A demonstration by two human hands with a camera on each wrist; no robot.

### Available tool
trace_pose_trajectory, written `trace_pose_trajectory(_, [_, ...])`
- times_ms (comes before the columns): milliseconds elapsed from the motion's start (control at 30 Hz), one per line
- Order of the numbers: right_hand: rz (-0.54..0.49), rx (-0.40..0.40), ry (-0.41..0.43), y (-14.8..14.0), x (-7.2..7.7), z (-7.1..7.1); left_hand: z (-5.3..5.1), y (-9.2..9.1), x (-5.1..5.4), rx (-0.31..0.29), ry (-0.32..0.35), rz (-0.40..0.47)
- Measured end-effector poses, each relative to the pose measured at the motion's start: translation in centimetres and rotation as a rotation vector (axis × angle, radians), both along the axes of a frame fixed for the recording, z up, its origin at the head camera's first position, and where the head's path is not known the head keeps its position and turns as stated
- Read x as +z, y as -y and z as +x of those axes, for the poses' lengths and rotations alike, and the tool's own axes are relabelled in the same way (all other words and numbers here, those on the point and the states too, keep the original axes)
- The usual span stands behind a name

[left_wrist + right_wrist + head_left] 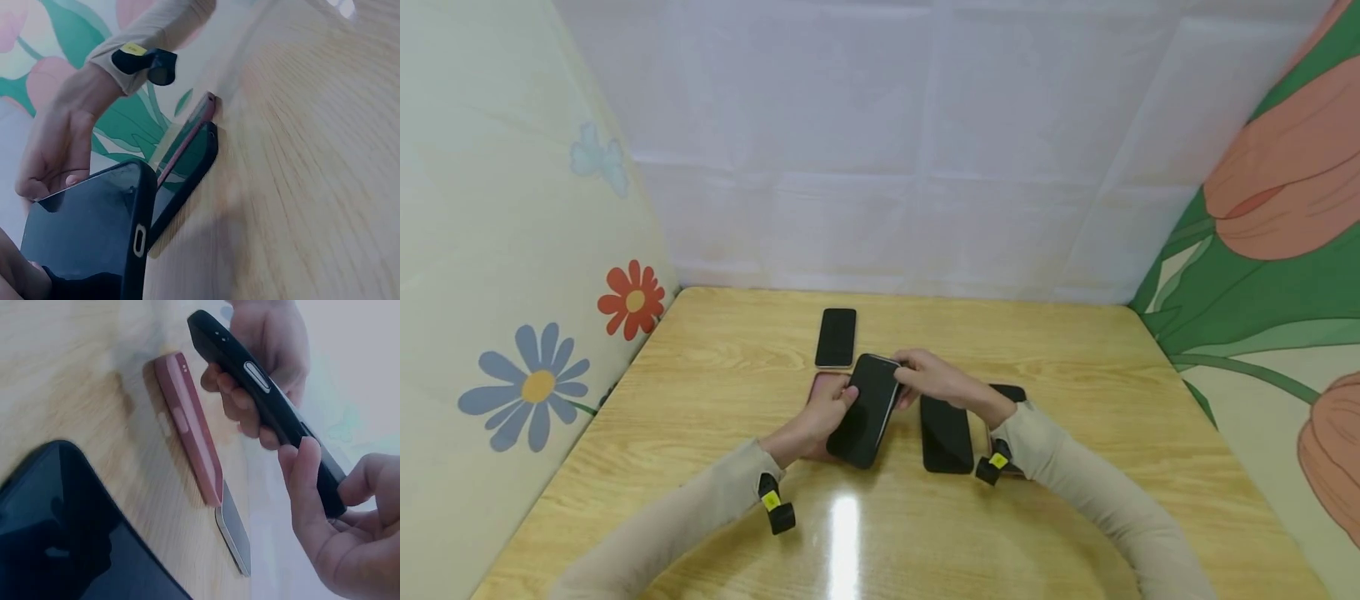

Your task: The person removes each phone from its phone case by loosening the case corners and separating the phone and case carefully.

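Note:
Above the table, my left hand [827,414] grips a smartphone in a black case [865,412], fingers under it and thumb along its edge. My right hand [931,377] pinches the far right corner of that phone between thumb and fingers, as the right wrist view also shows. The phone is tilted, screen up; the case [269,403] wraps its side, with a button cutout visible. Below the left hand lies an empty pink phone case [186,428], partly covered in the head view. Just beyond it lies a bare phone [837,337] with a silver edge [232,534].
Right of the held phone lies a black-cased phone [947,437]. Beside it, a pink-edged phone [199,119] is mostly hidden by my right wrist in the head view. A white cloth wall [880,208] stands behind the wooden table [715,375], with flowered panels at both sides.

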State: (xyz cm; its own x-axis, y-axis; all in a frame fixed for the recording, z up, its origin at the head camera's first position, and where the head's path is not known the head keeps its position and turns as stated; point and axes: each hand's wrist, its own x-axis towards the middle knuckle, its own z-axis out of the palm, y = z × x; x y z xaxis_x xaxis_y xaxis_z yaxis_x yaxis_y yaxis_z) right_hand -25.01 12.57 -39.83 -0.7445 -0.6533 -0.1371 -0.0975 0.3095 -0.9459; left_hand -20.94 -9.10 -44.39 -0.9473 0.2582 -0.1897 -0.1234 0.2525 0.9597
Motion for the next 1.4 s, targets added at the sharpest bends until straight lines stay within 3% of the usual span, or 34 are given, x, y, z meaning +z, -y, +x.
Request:
trace_pose_trajectory(167, [-0.010,0.001,0.016,-0.1,0.2,-0.1,0.0,0.0,-0.2,0.031,0.009,0.012])
trace_pose_trajectory(300, [-0.021,-0.026,0.033,-0.1,0.1,-0.2,-0.1,0.1,-0.3,0.048,0.045,0.029])
trace_pose_trajectory(467, [-0.021,-0.067,0.039,-0.2,-0.2,-0.2,0.0,0.2,-0.3,0.049,0.040,0.025])
trace_pose_trajectory(833, [-0.001,-0.163,0.005,0.1,-1.2,-0.2,-0.1,-0.2,-0.7,0.065,-0.042,0.055])
trace_pose_trajectory(1133, [0.013,-0.194,0.030,0.3,-1.4,0.9,-0.1,-0.5,-0.6,0.096,-0.082,0.028])
trace_pose_trajectory(1400, [0.039,-0.155,0.089,0.8,-2.0,1.5,-0.2,-0.4,-0.3,0.124,-0.101,-0.005])
